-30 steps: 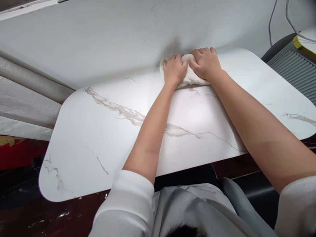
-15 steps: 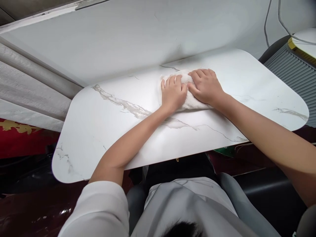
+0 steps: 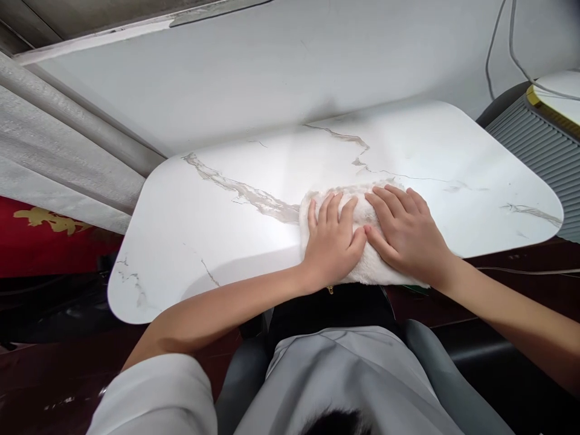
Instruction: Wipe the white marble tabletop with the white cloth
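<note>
Nearest is the person's pale shirt (image 3: pixel 344 374), with a white sleeve (image 3: pixel 154 396) at near left; the body is square to the near edge of the table, probably so that 2 arms can reach the same spot.

The white cloth (image 3: pixel 376 266) lies at that near edge, a little right of the middle, its near border seeming to lap just past the tabletop. It is fluffy and spread out as 1 wide pad, likely so that 2 palms fit on it side by side.

The left hand (image 3: pixel 333 244) rests palm down on the cloth's left part, fingers slightly apart and pointing to the far side. The right hand (image 3: pixel 410 232) lies on the right part in the same way, clamped on nothing. The 2 thumbs point inward and nearly meet, which probably keeps the middle of the cloth from bunching. How hard the palms press, I cannot tell.

Beyond the cloth, the white table (image 3: pixel 163 229) shows grey-brown veins and rounded corners. Its long far side is against or just beside the pale wall (image 3: pixel 226 78), perhaps to save floor space. At left, folds of grey-white fabric (image 3: pixel 67 127) come down by the table's far corner. At far right are a ribbed grey panel (image 3: pixel 530 139) and, in front of the wall, a looping grey cable (image 3: pixel 512 42).
</note>
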Demonstrator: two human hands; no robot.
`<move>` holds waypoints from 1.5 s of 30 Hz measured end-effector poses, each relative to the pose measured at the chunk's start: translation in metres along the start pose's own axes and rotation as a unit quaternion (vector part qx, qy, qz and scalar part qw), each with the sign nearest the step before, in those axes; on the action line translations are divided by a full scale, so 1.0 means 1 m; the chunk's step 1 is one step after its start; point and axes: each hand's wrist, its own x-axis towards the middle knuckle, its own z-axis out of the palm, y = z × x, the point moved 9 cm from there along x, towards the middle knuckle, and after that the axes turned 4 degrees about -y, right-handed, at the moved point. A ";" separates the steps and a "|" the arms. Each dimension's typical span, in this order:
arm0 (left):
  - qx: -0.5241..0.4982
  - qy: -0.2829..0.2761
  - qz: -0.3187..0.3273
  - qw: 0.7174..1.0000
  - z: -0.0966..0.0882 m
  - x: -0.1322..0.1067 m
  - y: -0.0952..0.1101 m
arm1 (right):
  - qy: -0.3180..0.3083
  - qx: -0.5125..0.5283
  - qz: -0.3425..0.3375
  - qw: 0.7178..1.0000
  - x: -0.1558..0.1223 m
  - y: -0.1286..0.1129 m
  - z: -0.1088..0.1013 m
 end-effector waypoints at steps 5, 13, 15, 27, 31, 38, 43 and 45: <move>-0.018 -0.019 0.013 1.000 0.000 -0.016 0.004 | 0.005 -0.005 -0.010 1.000 -0.010 -0.009 -0.005; 0.005 -0.006 0.005 1.000 -0.010 0.003 -0.018 | 0.000 0.016 0.008 1.000 0.020 -0.010 0.005; 0.013 0.018 -0.006 1.000 -0.016 0.014 -0.031 | -0.002 0.031 0.009 0.999 0.039 -0.010 0.011; -0.013 0.116 -0.051 0.992 -0.063 0.092 -0.114 | -0.015 0.074 0.022 0.997 0.165 -0.003 0.058; -0.031 0.118 -0.041 0.992 -0.068 0.120 -0.135 | -0.015 0.071 0.036 0.997 0.192 0.003 0.067; -0.050 0.103 -0.081 0.990 -0.072 0.156 -0.162 | -0.038 0.079 0.069 0.994 0.238 0.020 0.089; -0.049 0.096 -0.087 0.990 -0.076 0.172 -0.171 | -0.050 0.094 0.071 0.992 0.257 0.027 0.097; -0.054 0.098 -0.084 0.990 -0.077 0.177 -0.174 | -0.054 0.092 0.078 0.991 0.261 0.029 0.096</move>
